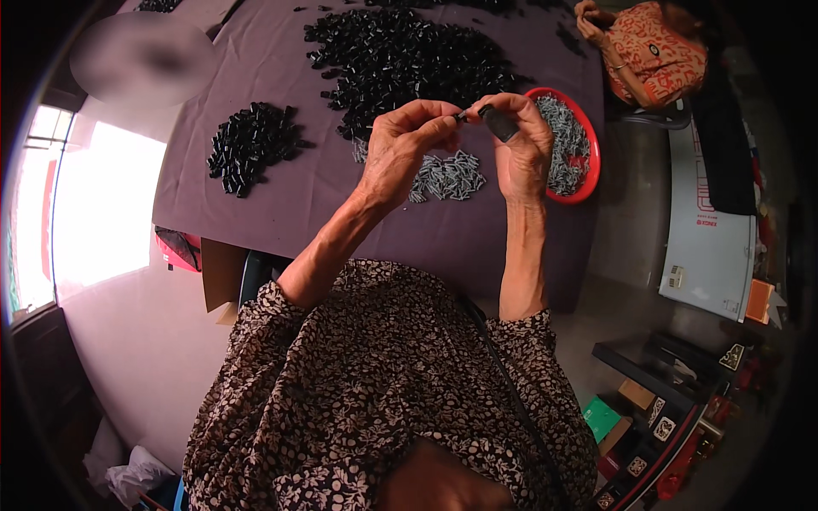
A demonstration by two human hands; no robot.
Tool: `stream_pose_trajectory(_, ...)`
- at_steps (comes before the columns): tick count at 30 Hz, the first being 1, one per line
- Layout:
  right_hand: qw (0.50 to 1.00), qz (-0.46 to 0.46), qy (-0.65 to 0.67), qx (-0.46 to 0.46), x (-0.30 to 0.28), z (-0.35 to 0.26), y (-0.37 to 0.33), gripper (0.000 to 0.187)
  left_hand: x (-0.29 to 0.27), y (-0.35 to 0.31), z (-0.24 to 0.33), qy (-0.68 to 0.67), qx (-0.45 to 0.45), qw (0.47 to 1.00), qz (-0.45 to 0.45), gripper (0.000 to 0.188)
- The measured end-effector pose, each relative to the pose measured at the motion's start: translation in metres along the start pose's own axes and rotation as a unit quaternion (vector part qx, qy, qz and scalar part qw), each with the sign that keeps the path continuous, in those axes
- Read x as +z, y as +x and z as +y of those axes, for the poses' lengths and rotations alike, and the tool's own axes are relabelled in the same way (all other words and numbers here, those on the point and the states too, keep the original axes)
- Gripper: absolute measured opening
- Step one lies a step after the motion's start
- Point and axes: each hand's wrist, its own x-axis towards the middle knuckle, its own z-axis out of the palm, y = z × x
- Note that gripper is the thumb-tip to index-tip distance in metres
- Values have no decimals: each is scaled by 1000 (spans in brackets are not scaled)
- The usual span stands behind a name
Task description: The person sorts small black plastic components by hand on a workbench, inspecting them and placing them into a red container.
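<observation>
My left hand [399, 146] pinches a small black plastic piece [461, 116] between thumb and fingers, above the table. Facing it, my right hand [521, 149] is closed, its fingertips meeting the other end of that piece; whatever else they grip is too small to tell. A wider black cover [499, 124] sits at the right thumb. Below the hands lies a pile of small grey screws [447, 177]. Just right of my right hand, a red bowl [593, 162] holds many more. Beyond the hands spreads a large heap of black plastic pieces [409, 60].
A smaller heap of black pieces [253, 146] lies on the left of the purple-grey tablecloth [281, 213]. Another person in an orange patterned top [656, 55] sits at the far right. A large white box [707, 247] and a dark rack [656, 366] stand on the right.
</observation>
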Motion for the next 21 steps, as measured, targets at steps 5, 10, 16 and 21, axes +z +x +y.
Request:
stream_pose_trajectory(5,999,32,-1,-16,8,-1,-1,18,5,-1,2,74,5,997,21,15)
stream_pose_trajectory(10,997,45,-59,-31,11,-1,-3,19,7,0,0,84,22,996,21,17)
stream_pose_trajectory(16,993,69,-91,-34,14,1,-8,17,10,-1,2,79,19,996,32,19)
stream_pose_trajectory(21,989,62,-128,-36,11,2,-10,17,11,-1,-2,52,17,998,36,19)
